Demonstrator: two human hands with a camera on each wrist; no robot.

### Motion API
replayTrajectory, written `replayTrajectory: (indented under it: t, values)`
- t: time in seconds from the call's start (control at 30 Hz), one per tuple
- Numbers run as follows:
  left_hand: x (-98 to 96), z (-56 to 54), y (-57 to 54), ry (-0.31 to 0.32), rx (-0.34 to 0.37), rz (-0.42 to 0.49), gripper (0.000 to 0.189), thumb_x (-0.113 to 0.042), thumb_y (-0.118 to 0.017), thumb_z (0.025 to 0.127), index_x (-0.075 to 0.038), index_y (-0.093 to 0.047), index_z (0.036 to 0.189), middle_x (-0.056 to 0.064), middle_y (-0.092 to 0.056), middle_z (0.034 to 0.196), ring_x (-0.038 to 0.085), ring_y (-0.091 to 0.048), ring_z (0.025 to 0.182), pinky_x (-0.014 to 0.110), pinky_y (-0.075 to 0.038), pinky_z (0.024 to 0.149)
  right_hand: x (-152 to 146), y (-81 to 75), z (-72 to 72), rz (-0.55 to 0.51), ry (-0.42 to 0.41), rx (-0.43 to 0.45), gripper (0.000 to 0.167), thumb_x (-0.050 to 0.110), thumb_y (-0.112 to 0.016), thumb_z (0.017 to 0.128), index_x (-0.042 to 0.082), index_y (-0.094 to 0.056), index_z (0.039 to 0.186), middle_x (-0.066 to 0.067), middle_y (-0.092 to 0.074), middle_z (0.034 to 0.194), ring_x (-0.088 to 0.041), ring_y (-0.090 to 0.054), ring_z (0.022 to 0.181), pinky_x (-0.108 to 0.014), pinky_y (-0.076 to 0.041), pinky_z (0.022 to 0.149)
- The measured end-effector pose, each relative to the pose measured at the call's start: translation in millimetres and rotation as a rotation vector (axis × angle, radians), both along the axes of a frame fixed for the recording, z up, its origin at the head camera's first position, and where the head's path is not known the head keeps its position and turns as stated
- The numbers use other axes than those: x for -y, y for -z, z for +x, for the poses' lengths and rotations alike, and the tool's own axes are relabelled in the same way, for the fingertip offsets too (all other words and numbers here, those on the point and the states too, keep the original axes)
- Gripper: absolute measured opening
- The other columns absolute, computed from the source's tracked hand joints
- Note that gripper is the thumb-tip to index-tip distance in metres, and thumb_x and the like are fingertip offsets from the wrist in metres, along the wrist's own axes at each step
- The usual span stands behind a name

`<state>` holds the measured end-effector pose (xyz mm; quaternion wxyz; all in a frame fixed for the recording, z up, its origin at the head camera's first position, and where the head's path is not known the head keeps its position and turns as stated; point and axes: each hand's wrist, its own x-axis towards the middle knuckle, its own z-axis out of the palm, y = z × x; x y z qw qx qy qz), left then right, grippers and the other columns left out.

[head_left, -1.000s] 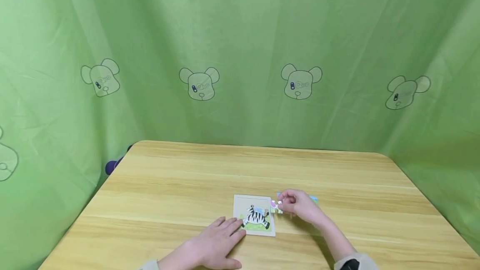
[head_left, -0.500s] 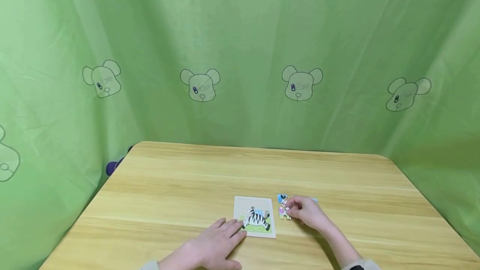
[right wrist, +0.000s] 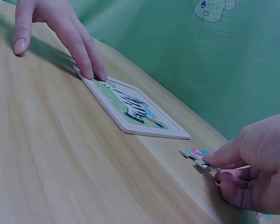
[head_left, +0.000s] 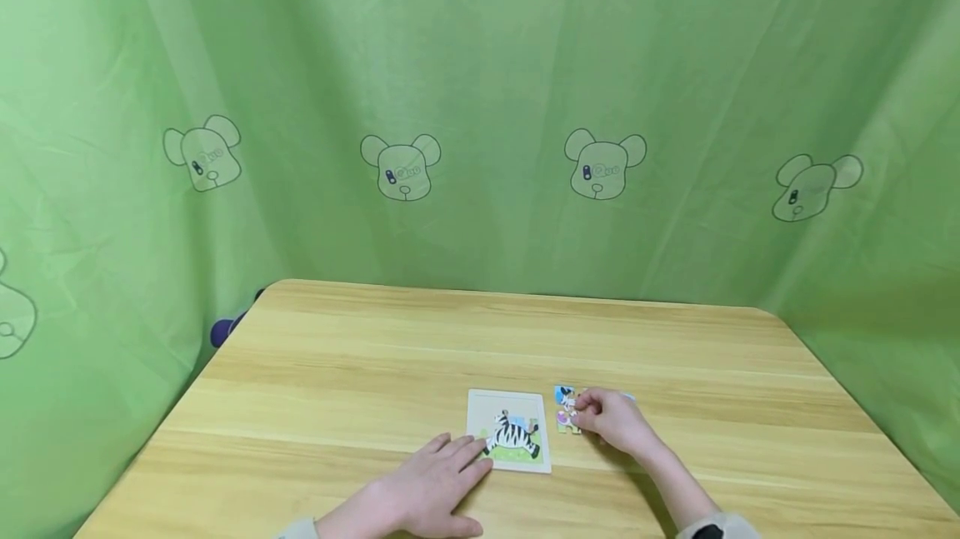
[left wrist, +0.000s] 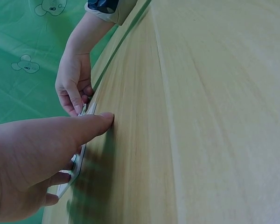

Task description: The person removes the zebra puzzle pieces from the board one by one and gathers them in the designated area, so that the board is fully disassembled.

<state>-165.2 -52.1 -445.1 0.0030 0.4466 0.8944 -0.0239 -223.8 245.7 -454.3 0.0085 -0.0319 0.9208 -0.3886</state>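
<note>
My left hand (head_left: 438, 485) lies with straight fingers on the lower left corner of a square puzzle tray (head_left: 487, 403). Inside the tray, joined pieces form a zebra's body (head_left: 513, 436) on green grass, while its upper part shows bare backing. Just right of the tray, my right hand (head_left: 618, 424) pinches a puzzle piece (right wrist: 192, 153) with pink and green print between thumb and fingers. That piece is tilted close over the table in the right wrist view. Directly behind it lies another puzzle piece (head_left: 563, 394), blue with a zebra's head, partly covered by my fingers.
A further blue puzzle piece (head_left: 628, 397) peeks out behind my right hand. The wooden table (head_left: 360, 356) ends at a green curtain (head_left: 495, 214) with bear-face prints. A dark purple object (head_left: 221, 332) stands beyond the table's left edge.
My right hand has carried the pinched puzzle piece away from the tray's right edge, rightward and slightly nearer to me, uncovering the zebra-head piece. My left hand has stayed on the tray.
</note>
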Motion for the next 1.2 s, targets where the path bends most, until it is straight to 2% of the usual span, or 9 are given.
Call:
replayTrajectory:
  t: [0.23,0.4,0.57,0.67,0.8,1.0,1.2]
  values:
    - [-0.5,0.2,-1.4,-0.008,0.023,-0.001,0.073,-0.061,-0.050,0.084,-0.013,-0.041,0.139,0.007,-0.033,0.147,0.022,-0.032,0.133,0.041,-0.029,0.107,0,-0.4,1.2,-0.030,0.037,0.015,0.017,0.005,-0.070,0.078,-0.001,-0.063,0.093,-0.003,-0.052,0.070,-0.015,-0.050,0.053,-0.024,-0.046,0.045]
    - [-0.5,0.4,-0.7,-0.004,0.015,0.003,0.072,-0.060,-0.050,0.085,-0.013,-0.041,0.139,0.007,-0.034,0.146,0.021,-0.033,0.133,0.041,-0.030,0.106,1,-0.5,2.0,-0.057,0.074,0.003,0.019,0.004,-0.069,0.079,-0.002,-0.063,0.095,-0.003,-0.056,0.073,-0.015,-0.053,0.057,-0.024,-0.049,0.048]
    - [0.8,0.1,0.1,0.003,0.003,0.007,0.072,-0.060,-0.050,0.085,-0.013,-0.041,0.139,0.007,-0.034,0.147,0.022,-0.032,0.133,0.041,-0.030,0.106,12,-5.9,2.0,-0.151,0.091,-0.004,0.020,0.002,-0.066,0.080,-0.003,-0.063,0.099,-0.005,-0.059,0.079,-0.016,-0.056,0.064,-0.025,-0.050,0.052]
    - [1.1,-0.2,0.9,0.004,-0.002,0.009,0.072,-0.060,-0.049,0.086,-0.013,-0.041,0.139,0.007,-0.034,0.147,0.022,-0.032,0.133,0.041,-0.029,0.107,21,-10.3,1.9,-0.234,0.058,0.024,0.022,0.000,-0.065,0.081,-0.006,-0.062,0.102,-0.007,-0.059,0.082,-0.017,-0.057,0.070,-0.026,-0.053,0.057]
    - [0.1,-0.8,1.0,-0.003,-0.002,0.000,0.072,-0.061,-0.048,0.086,-0.013,-0.041,0.139,0.007,-0.034,0.147,0.022,-0.032,0.133,0.041,-0.029,0.107,36,-13.9,1.5,-0.273,-0.012,0.029,0.024,-0.002,-0.065,0.079,-0.007,-0.062,0.102,-0.007,-0.060,0.083,-0.017,-0.058,0.075,-0.025,-0.053,0.063]
    - [-1.1,-0.9,-0.2,-0.018,0.011,-0.017,0.073,-0.062,-0.047,0.086,-0.014,-0.040,0.140,0.007,-0.032,0.148,0.022,-0.031,0.134,0.041,-0.027,0.108,57,-13.6,4.5,-0.226,-0.164,0.016,0.031,0.000,-0.069,0.074,-0.007,-0.061,0.104,-0.006,-0.060,0.083,-0.016,-0.057,0.077,-0.022,-0.050,0.067]
    - [-1.0,0.0,-0.8,-0.001,-0.023,-0.005,0.073,-0.062,-0.047,0.085,-0.012,-0.042,0.138,0.008,-0.034,0.146,0.023,-0.034,0.132,0.042,-0.028,0.107,71,-8.9,5.0,-0.161,-0.210,-0.012,0.034,0.003,-0.074,0.071,-0.005,-0.062,0.101,-0.004,-0.058,0.079,-0.016,-0.054,0.073,-0.021,-0.048,0.064]
